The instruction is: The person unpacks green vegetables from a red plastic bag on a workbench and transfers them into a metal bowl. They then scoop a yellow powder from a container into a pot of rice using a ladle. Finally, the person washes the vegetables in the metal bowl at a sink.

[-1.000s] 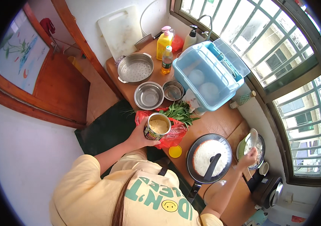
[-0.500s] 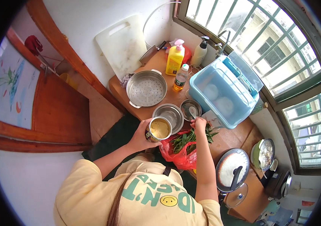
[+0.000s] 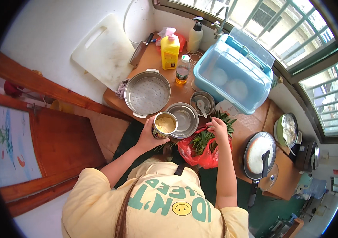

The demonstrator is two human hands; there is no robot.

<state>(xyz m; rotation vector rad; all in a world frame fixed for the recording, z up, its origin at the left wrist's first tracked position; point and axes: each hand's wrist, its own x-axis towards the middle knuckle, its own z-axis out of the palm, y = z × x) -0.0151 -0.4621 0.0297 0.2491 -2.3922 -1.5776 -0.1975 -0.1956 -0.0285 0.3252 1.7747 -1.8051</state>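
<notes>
My left hand (image 3: 148,139) is wrapped round an open can (image 3: 164,125) of pale yellow powder, its mouth tipped toward me. Just right of it sits a round steel bowl (image 3: 185,122) with a shiny bottom. Beyond that bowl, a spoon (image 3: 202,107) rests in a smaller steel bowl (image 3: 208,97), handle toward me. My right hand (image 3: 217,129) hovers over green leafy vegetables (image 3: 203,142) in a red plastic bag (image 3: 186,152). Its fingers are loosely bent and apart, with nothing seen in them.
A perforated steamer pan (image 3: 147,92), an oil-coloured bottle (image 3: 182,70) and a yellow pump bottle (image 3: 170,50) stand behind. A blue lidded box (image 3: 232,81) fills the back right. Right lies a lidded frying pan (image 3: 259,154). A cleaver (image 3: 138,54) leans by a white cutting board (image 3: 104,53).
My right hand has let go of the spoon, which stays in the small bowl, and has drawn back toward the greens. The can remains in my left hand. The view has shifted.
</notes>
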